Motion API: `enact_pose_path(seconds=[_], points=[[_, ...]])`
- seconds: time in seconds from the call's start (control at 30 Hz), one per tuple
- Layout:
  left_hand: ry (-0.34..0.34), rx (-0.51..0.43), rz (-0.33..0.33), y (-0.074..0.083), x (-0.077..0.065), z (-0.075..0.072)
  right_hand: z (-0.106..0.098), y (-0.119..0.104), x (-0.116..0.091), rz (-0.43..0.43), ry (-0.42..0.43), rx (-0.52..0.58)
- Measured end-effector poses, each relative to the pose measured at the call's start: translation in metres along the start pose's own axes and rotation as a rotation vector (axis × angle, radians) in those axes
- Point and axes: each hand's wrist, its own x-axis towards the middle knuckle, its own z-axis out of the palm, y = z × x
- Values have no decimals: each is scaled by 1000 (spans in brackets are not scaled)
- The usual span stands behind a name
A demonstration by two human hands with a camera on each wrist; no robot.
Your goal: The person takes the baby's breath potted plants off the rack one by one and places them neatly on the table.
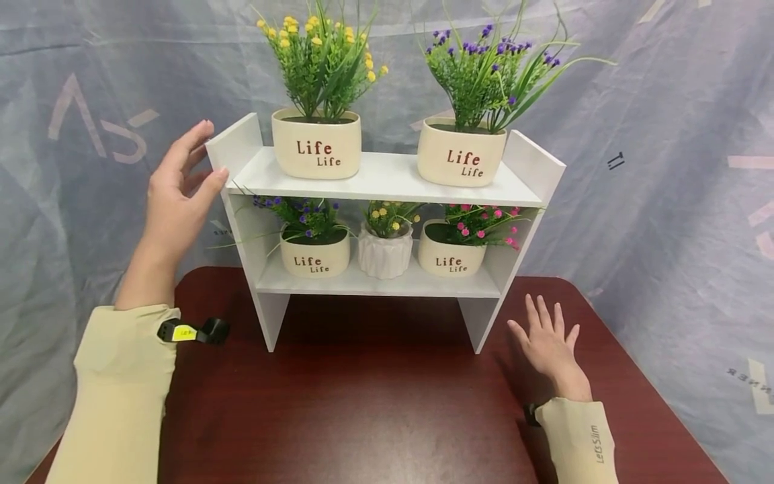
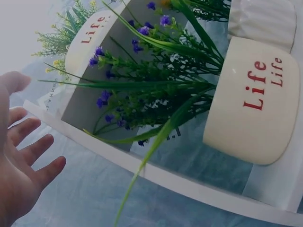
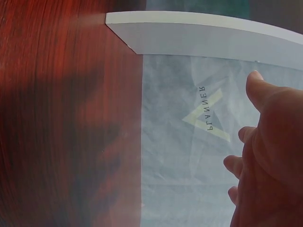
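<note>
A white two-tier shelf (image 1: 387,288) stands on the table with flower pots on both tiers. My left hand (image 1: 181,181) is raised at the shelf's upper left side panel (image 1: 238,149), thumb toward its front edge. In the left wrist view, its fingers (image 2: 40,151) are spread and hold nothing; whether any touches the panel I cannot tell. On the top tier are a cream pot with yellow flowers (image 1: 317,149) and one with purple flowers (image 1: 462,154). To the right of the shelf, my right hand (image 1: 547,343) is spread over the table, apart from the side panel (image 3: 203,40).
Below stand a cream pot with purple flowers (image 1: 316,259), a white ribbed pot (image 1: 385,252) and a cream pot with pink flowers (image 1: 452,250). The dark red table (image 1: 387,403) extends in front. Grey cloth (image 1: 665,202) hangs behind and beside it.
</note>
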Motion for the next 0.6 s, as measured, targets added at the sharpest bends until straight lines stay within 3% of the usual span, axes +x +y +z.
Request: enact_pose_path(seconds=[0.27, 0.6], points=[[83, 56, -23, 3, 7, 7, 0, 1, 1, -5, 16, -7], [122, 108, -72, 4, 15, 13, 0, 0, -1, 0, 14, -6]])
